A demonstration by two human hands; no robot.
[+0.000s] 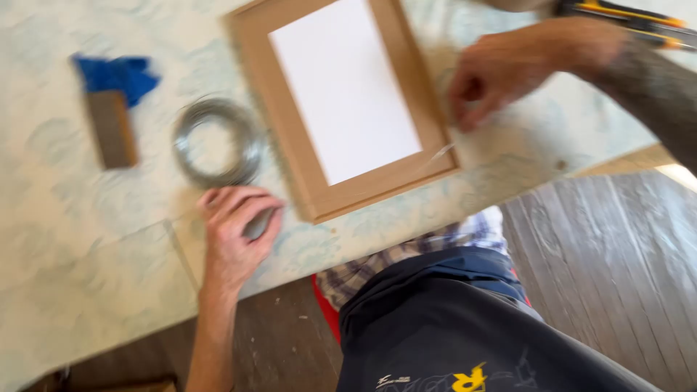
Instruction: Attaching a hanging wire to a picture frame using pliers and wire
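Two hands work a wooden frame (341, 109) lying flat mid-table: left hand (236, 232) curled near the springy wire coil (218, 141), right hand (501, 69) pinching thin wire at the frame's stiff right rail.

Dark shirt (465, 341), bare forearms

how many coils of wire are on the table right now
1. The coil of wire lies on the table left of the wooden frame, just above the left hand. The picture is blurred.
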